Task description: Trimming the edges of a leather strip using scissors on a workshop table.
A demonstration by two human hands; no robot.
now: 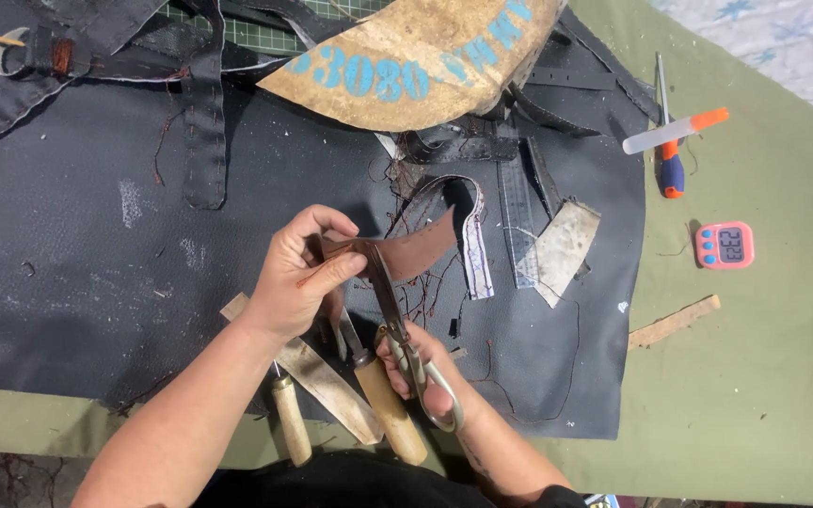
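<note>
Left hand (301,273) pinching a brown leather strip (421,249), right hand (425,372) gripping scissors (397,320) cutting it, over black leather sheet (96,254) on bench (755,376)

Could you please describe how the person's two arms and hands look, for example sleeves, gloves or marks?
Both hands are bare, with no gloves: the left hand and the right hand. Both forearms are uncovered as far as the picture shows. No ring, watch or bracelet is visible. The right forearm carries a small dark mark near the wrist, perhaps a tattoo; it is too small to tell.

A leather workshop; black hide (96,235), offcuts (566,245), wooden-handled tools (388,409) on bench.
</note>
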